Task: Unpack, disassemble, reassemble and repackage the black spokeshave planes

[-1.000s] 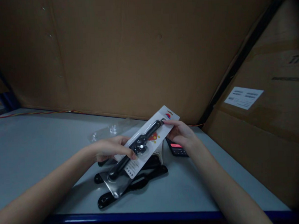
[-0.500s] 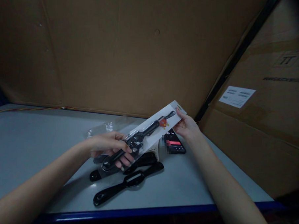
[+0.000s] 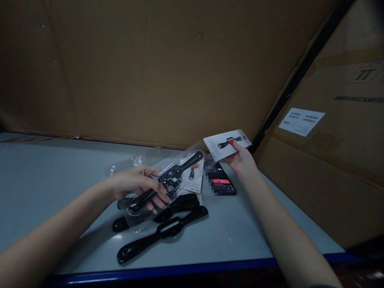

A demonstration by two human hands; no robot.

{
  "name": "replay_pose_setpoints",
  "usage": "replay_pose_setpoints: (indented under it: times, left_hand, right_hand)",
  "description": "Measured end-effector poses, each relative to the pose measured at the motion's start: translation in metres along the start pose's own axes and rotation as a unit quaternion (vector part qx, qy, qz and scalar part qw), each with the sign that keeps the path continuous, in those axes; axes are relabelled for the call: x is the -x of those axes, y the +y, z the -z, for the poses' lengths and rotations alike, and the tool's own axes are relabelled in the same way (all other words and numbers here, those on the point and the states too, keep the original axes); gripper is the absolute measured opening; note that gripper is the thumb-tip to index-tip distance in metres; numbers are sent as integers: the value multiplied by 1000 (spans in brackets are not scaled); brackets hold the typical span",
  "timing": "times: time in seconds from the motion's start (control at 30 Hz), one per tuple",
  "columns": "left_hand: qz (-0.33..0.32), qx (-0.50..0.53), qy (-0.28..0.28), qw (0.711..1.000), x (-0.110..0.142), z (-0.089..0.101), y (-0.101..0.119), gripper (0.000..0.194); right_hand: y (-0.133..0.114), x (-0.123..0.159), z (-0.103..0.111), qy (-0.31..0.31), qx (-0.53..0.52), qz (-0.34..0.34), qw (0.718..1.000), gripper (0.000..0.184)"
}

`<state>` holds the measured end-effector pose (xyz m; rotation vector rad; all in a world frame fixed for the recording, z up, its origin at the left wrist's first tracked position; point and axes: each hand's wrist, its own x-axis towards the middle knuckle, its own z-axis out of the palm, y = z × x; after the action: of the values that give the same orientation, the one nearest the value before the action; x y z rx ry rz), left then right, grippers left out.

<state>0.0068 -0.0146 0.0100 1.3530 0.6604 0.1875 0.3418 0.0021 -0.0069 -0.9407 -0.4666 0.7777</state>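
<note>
My left hand (image 3: pixel 143 186) is closed on a clear plastic blister pack (image 3: pixel 171 179) with a black two-handled tool inside, which looks like a spokeshave. In my right hand (image 3: pixel 242 159) is a white printed card (image 3: pixel 225 144) bearing a picture of the same sort of tool, pinched along its lower edge. Card and blister are apart. Below the left hand a bare black tool (image 3: pixel 170 230) lies on the table, with another black tool (image 3: pixel 182 204) just behind it, partly covered by the blister. More printed cards (image 3: pixel 193 180) lie behind the pack.
A phone (image 3: pixel 220 179) with a lit screen lies on the grey table (image 3: pixel 53 184) below the right hand. Clear plastic packaging (image 3: pixel 135 160) lies behind the left hand. Cardboard walls (image 3: pixel 128 79) close off the back and right. A blue edge (image 3: pixel 166 272) runs along the front.
The white card has come out of the blister pack, drawn up and right by my right hand. My left hand stays in about the same place with the blister and tool.
</note>
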Motion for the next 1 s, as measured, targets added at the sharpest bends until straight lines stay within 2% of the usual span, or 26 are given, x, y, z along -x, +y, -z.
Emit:
replay_pose_setpoints:
  times: [0.07,0.13,0.27,0.33,0.43,0.53,0.63,0.67,0.73,0.8,0.9,1.0]
  left_hand:
    - [-8,-2,19,1000,2,1,2,17]
    - [-25,9,48,998,3,2,5,19]
    - [-60,48,119,990,3,7,9,21]
    - [-73,60,150,984,1,8,9,22]
    - [-81,69,181,978,-1,10,8,24]
    - [-80,76,189,976,-2,9,8,25]
    - [-74,89,183,976,-3,5,9,23]
    - [-70,94,178,977,-3,3,8,23]
    - [-59,101,155,981,-3,-2,7,22]
    - [-52,102,122,986,-2,-8,6,23]
    - [-53,98,67,991,-3,-16,2,25]
    - [-57,95,37,993,-5,-20,1,28]
  right_hand:
    - [-5,-13,11,42,8,27,999,13]
    - [-4,-17,16,45,31,31,998,13]
    - [19,-4,4,-41,111,-4,993,10]
    - [33,7,-5,-91,146,-16,985,22]
    - [47,16,-12,-120,178,-17,977,47]
    - [48,20,-14,-127,249,55,959,52]
    - [43,36,-23,-178,293,133,930,38]
    - [41,45,-28,-218,280,118,928,33]
    - [39,70,-39,-313,217,35,924,29]
    - [38,95,-49,-375,159,-52,912,28]
    - [38,121,-57,-398,88,-117,905,30]
    - [38,125,-57,-370,82,-122,918,28]
